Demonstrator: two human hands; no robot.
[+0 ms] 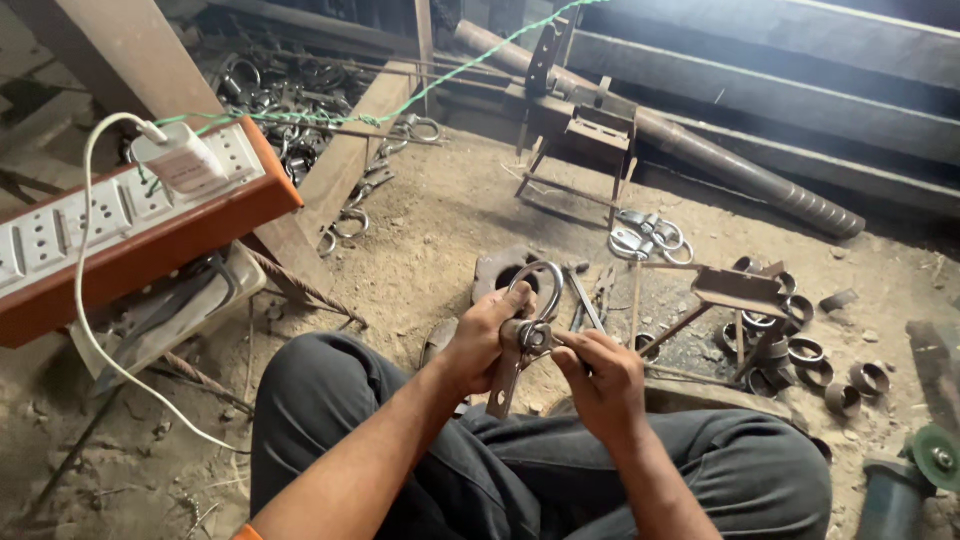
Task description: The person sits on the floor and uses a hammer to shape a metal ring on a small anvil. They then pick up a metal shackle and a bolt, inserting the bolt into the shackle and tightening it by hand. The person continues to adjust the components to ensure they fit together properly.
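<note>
Seemingly, metal hasp (527, 335) between both hands' fingers (575, 345).

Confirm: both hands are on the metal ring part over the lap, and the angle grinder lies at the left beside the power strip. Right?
Not quite. The head view shows the angle grinder at the lower right, far from the power strip on the left. Both the left hand and right hand do hold the metal ring part over the lap.

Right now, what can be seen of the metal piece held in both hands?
The metal piece is grey, dull steel: a rounded ring on top, a short barrel in the middle, and a flat strip hanging below toward the lap. The left hand grips the barrel, thumb by the ring; the right hand pinches its right end.
</note>
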